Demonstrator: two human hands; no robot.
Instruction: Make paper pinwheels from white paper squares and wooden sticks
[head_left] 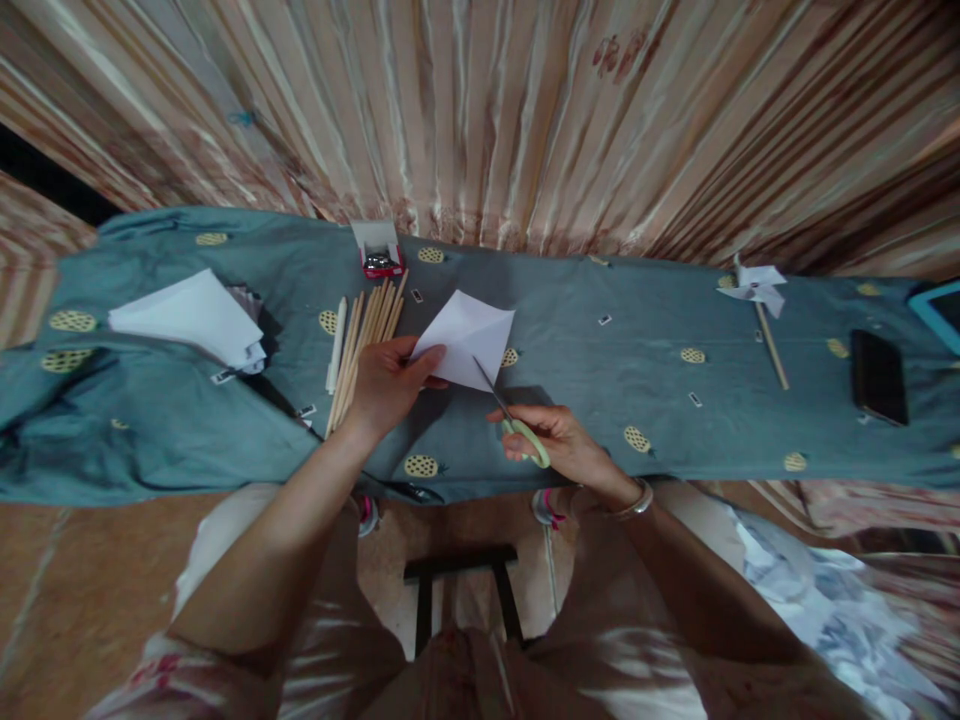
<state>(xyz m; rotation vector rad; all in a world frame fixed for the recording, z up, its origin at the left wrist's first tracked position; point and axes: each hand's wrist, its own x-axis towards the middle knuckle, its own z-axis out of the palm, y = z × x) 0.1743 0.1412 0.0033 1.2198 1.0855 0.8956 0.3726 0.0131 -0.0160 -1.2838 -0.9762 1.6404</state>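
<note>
1. The left hand (394, 375) is pinching the left corner of a white square of paper (465, 330); its grip is clamping the sheet, thumb lying on top and fingers curling beneath.
2. The right hand (559, 435) is closing its grip around the pale green handles of the scissors (508, 415).
3. A dark blade is lying over the paper, reaching in from its near corner toward the middle.
4. The paper is hovering over the cloth-covered desk (577, 300), in front of the person.
5. Just beside the left hand, a bundle of wooden sticks (367, 335) is lying next to a white stick (337, 345); beyond them an open little box (382, 263) is standing.
6. A stack of white paper sheets (187, 315) is resting farther left.
7. Well to the right, a paper pinwheel (761, 288) on a stick is lying near a dark phone (879, 375).
</note>
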